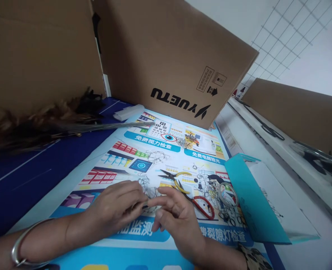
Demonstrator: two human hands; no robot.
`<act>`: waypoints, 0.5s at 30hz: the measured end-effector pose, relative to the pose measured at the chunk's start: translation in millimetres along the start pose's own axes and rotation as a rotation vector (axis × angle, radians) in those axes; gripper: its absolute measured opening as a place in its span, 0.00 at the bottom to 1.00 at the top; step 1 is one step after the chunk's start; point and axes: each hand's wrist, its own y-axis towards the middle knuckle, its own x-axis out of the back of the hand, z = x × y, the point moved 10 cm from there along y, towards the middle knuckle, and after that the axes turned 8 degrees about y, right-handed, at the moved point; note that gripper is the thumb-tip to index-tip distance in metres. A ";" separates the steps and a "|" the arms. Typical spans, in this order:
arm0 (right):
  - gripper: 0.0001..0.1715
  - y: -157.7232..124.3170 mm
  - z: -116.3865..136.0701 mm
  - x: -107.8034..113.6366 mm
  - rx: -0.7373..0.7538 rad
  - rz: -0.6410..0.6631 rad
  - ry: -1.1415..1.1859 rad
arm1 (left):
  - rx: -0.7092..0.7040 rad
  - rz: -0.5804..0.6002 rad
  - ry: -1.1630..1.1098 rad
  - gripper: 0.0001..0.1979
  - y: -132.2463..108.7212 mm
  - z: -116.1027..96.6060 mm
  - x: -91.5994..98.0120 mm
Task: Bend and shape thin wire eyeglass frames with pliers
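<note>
My left hand is closed in a pinch over the printed sheet, around a small dark thing that its fingers mostly hide. Close beside it is my right hand, its index finger stretched to the left fingertips and its thumb apart, with nothing visible in it. Just beyond the hands lie yellow-handled pliers and a red-handled tool, partly covered by my right hand. Tangled thin wire pieces lie on the sheet ahead of my hands.
A roll of clear tape lies among dark loops and wire bits at the right. Beside it stands a teal open box. Brown feathers on thin stems lie at the left. A large cardboard box blocks the back.
</note>
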 end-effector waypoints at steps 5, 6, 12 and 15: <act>0.22 1.2 3.4 1.8 0.028 0.007 -0.003 | 0.072 0.002 -0.195 0.08 1.1 8.5 -1.2; 0.22 1.4 3.3 2.5 0.027 0.005 -0.006 | 0.063 -0.004 -0.203 0.08 1.1 8.3 -0.1; 0.21 2.0 6.8 4.3 0.079 0.011 -0.051 | 0.037 0.007 -0.242 0.10 -1.5 9.6 -2.2; 0.21 1.6 7.7 4.5 0.111 0.019 -0.074 | 0.051 0.010 -0.259 0.11 -3.1 11.4 -4.3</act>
